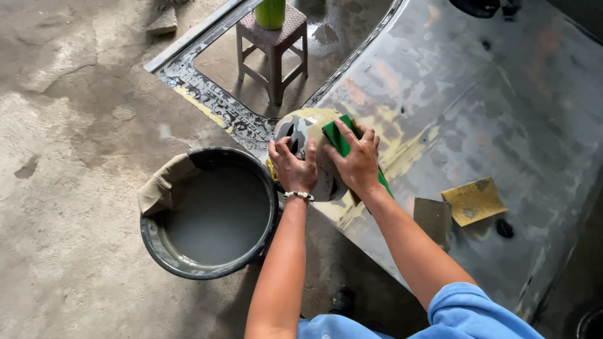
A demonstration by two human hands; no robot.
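On the concrete floor at your left sits a round black bucket point(210, 213) filled with cloudy grey water, a tan cloth point(164, 188) draped over its left rim. Just right of the bucket, your left hand point(293, 166) comes up from below on a straight forearm, a beaded bracelet point(298, 195) at the wrist, and its spread fingers clasp the near side of a rounded, grey-and-cream helmet-like shell point(308, 129). The shell rests at the edge of a big bare-metal panel point(490, 100), beside the bucket's rim. Your right hand point(357, 160) reaches in at a slant, palm down, fingers pressed flat on a green sanding pad point(338, 138) held against the shell. Farther right on the panel lie two sheets of sandpaper point(472, 201). Behind the shell stands a small plastic stool point(272, 47).
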